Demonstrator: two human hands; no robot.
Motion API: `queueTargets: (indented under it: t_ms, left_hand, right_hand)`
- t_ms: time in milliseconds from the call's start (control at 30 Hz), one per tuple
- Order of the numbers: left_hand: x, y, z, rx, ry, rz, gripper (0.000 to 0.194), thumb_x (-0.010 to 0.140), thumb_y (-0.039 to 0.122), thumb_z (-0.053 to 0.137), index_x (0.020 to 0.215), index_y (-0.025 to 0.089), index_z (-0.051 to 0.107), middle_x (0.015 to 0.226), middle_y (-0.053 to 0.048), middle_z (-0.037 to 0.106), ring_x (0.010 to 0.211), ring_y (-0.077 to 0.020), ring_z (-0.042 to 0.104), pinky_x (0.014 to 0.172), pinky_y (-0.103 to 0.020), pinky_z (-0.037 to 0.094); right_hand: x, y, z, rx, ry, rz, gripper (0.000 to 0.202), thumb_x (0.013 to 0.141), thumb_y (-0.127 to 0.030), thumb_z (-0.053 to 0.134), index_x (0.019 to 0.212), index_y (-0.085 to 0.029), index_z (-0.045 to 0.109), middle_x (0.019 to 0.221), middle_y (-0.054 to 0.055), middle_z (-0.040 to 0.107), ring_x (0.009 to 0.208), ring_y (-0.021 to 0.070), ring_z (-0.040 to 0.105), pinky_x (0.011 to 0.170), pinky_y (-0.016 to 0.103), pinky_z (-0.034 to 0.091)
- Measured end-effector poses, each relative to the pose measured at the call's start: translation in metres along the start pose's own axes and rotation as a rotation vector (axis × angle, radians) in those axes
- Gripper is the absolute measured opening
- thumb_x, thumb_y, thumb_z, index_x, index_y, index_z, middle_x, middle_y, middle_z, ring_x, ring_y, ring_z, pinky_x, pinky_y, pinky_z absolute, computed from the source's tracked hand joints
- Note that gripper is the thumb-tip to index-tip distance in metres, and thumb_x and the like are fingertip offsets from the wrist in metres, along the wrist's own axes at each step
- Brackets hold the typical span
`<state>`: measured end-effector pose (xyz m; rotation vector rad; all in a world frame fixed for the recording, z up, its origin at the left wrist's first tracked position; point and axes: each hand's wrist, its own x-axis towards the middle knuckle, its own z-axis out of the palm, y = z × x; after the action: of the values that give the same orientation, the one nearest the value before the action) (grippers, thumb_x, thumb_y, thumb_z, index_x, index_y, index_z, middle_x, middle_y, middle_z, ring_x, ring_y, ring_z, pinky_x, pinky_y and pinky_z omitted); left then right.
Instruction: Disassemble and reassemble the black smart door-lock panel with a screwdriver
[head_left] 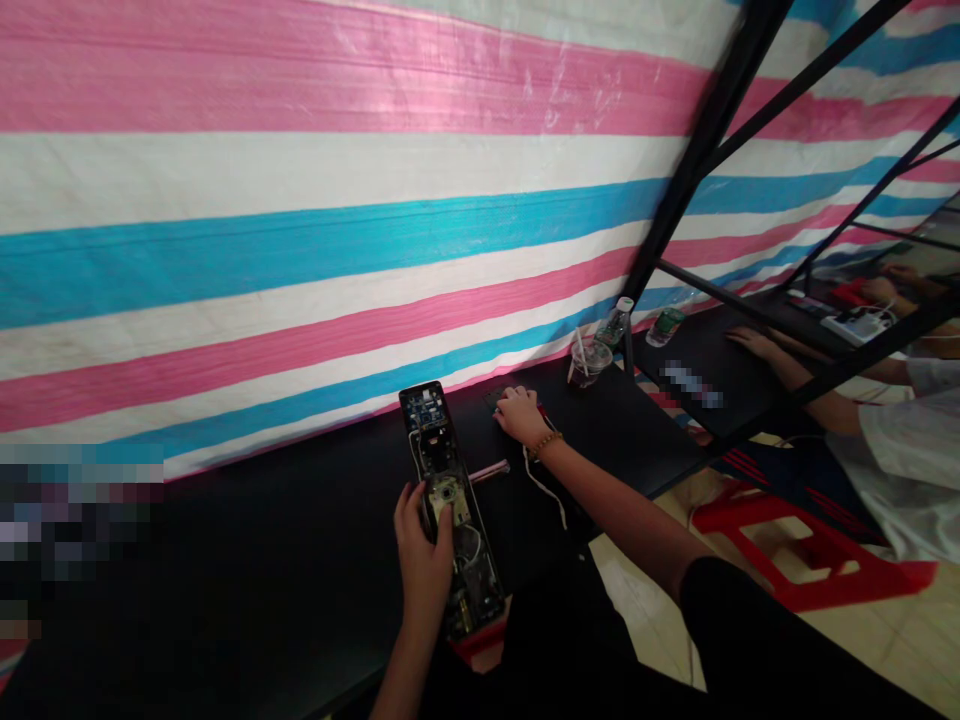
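Observation:
A long black electronic lock housing (476, 565), its inside exposed, lies at the table's front edge. At its far end is a blue circuit board (424, 408); thin white wires run along the inside. My left hand (424, 535) grips the housing from the left, thumb on the pale inner plate and fingers at the edge. Farther back, my right hand (519, 415) reaches down to the tabletop with curled fingers over a small dark item that I cannot make out. Between them lies a thin pinkish rod (489, 471), with a white cable (551, 490) below my right wrist.
A black table (285, 540) runs along a striped sheet wall (337, 230). At the back right stand a plastic cup with a straw (589, 362) and a bottle (616, 322). Beyond a black metal frame (694, 150), another person's arm (787, 365) rests on a table near a red stool (810, 560).

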<state>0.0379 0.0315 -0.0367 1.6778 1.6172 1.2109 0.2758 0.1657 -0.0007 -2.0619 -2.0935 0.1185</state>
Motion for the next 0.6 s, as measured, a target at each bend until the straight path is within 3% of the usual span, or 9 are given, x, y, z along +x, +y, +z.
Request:
queueTargets:
  t_ms: [167, 267, 433, 600]
  left_hand:
    - [-0.019, -0.002, 0.004, -0.173, -0.077, -0.234, 0.072, 0.093, 0.046, 0.058, 0.154, 0.022, 0.03, 0.147, -0.017, 0.053, 0.133, -0.0303, 0.056, 0.11, -0.049, 0.045]
    - [-0.023, -0.001, 0.004, -0.177, -0.074, -0.257, 0.074, 0.092, 0.047, 0.059, 0.155, 0.022, 0.029, 0.146, -0.017, 0.055, 0.132, -0.0306, 0.057, 0.108, -0.047, 0.047]
    - [-0.022, 0.0, 0.002, -0.168, -0.098, -0.303, 0.074, 0.09, 0.05, 0.059, 0.153, 0.021, 0.034, 0.141, -0.017, 0.06, 0.123, -0.0317, 0.064, 0.098, -0.045, 0.054]
    - [-0.023, 0.002, 0.002, -0.189, -0.108, -0.295, 0.073, 0.091, 0.049, 0.059, 0.153, 0.021, 0.033, 0.145, -0.017, 0.056, 0.128, -0.0315, 0.06, 0.103, -0.046, 0.052]
  right_hand:
    - [0.005, -0.003, 0.01, -0.029, -0.074, -0.02, 0.023, 0.097, -0.025, 0.054, 0.099, -0.015, 0.074, 0.115, 0.016, 0.066, 0.11, 0.0292, 0.052, 0.093, 0.043, 0.036]
    - [-0.001, -0.004, 0.012, -0.031, -0.096, -0.034, 0.022, 0.096, -0.031, 0.058, 0.098, -0.016, 0.074, 0.117, 0.016, 0.066, 0.113, 0.0303, 0.051, 0.094, 0.044, 0.036]
    - [-0.01, -0.009, 0.017, 0.023, -0.083, -0.05, 0.016, 0.095, -0.028, 0.061, 0.099, -0.018, 0.074, 0.116, 0.013, 0.066, 0.113, 0.0277, 0.052, 0.096, 0.042, 0.035]
    - [-0.003, -0.012, 0.018, 0.16, -0.036, -0.051, 0.009, 0.09, -0.02, 0.068, 0.094, -0.016, 0.074, 0.107, 0.012, 0.071, 0.108, 0.0257, 0.06, 0.095, 0.039, 0.04]
